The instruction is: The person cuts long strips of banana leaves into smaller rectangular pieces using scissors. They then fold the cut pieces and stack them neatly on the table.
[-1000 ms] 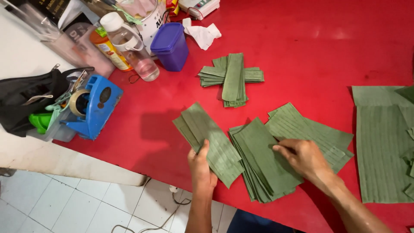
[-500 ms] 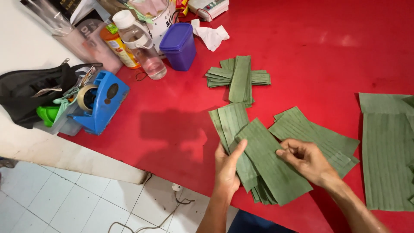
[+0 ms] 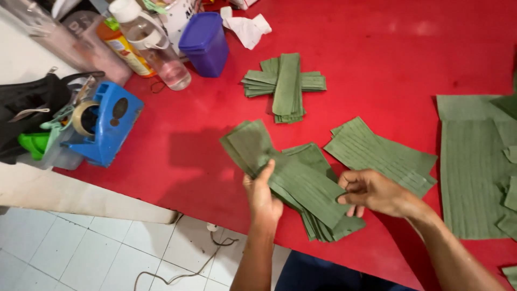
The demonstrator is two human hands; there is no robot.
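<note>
Green strip piles point(image 3: 301, 188), three (both hands point(image 3: 262, 196) gripping one).

A purple lidded tub point(image 3: 205, 43), clear bottle point(image 3: 153, 46), blue tape dispenser point(image 3: 105, 129) and black bag point(image 3: 29, 110) crowd the red table point(image 3: 404, 54).

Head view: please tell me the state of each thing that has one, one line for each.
Left hand: grips a bunch of green strips, lifted.
Right hand: pinches the bunch's far end.
Strip pile: fanned, flat under the bunch.
Crossed stack: lies untouched.
Purple box: lid on.
Bottle: capped, tilted.
Tape dispenser: roll loaded.
Black bag: slumped by the table edge.
</note>
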